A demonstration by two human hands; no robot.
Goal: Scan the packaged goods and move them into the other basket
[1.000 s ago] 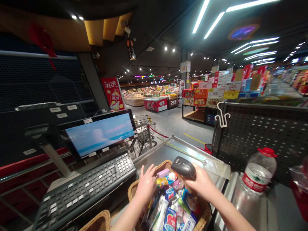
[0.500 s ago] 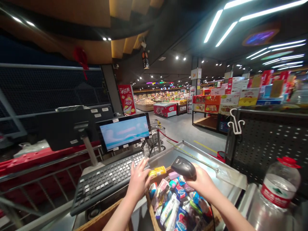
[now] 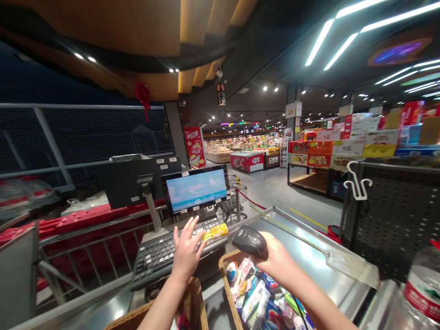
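My left hand [image 3: 185, 254] is above the black keyboard [image 3: 154, 259] with fingers stretched out. A small yellow packet [image 3: 215, 232] sticks out at its thumb side, apparently held between thumb and palm; the grip is partly hidden behind the hand. In my right hand [image 3: 275, 254] is a dark barcode scanner [image 3: 250, 240], its head pointing left toward the packet. Beneath the scanner stands a woven basket [image 3: 226, 284] full of small colourful packaged goods [image 3: 256, 293]. Under my left forearm is a second woven basket [image 3: 197, 302], with a dark pinkish item inside.
A lit monitor [image 3: 196, 189] stands behind the keyboard. The metal counter [image 3: 302, 247] runs to the right, where a large clear bottle [image 3: 421, 284] stands near a perforated black panel [image 3: 405, 201] with a white hook. Beyond are a shopping cart [image 3: 237, 197] and stacked boxes.
My left hand has moved left over the keyboard, and the yellow packet went with it, away from the full basket. The scanner moved slightly left. The view has turned left.
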